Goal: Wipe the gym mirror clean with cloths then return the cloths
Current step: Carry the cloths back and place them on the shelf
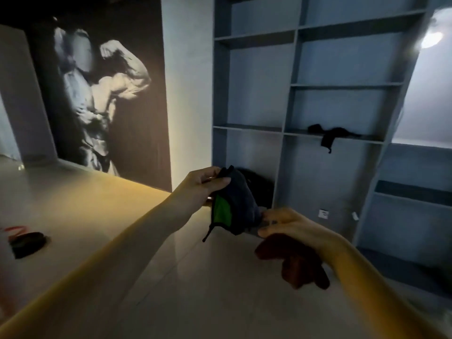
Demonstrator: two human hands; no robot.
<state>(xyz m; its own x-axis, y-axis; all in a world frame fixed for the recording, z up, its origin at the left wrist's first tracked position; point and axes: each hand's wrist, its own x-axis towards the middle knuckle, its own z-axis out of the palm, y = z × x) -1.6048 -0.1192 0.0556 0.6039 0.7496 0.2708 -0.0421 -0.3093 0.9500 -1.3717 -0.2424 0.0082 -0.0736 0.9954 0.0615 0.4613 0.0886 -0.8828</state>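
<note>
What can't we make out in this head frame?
Head view: black mass in the grey shelf unit's low bay, mostly behind the dark blue-and-green cloth.
Head view: dark lump on the beige counter, blurred and dim.
Head view: reddish-brown cloth under the right hand, folds lost in shadow.

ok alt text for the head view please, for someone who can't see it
Two hands hold a dark cloth with a green patch between them: the left hand pinches its top, the right hand its lower end, with a reddish-brown cloth hanging below. Ahead, a black cloth lies draped on a blue-grey shelf unit beside a bodybuilder poster.
</note>
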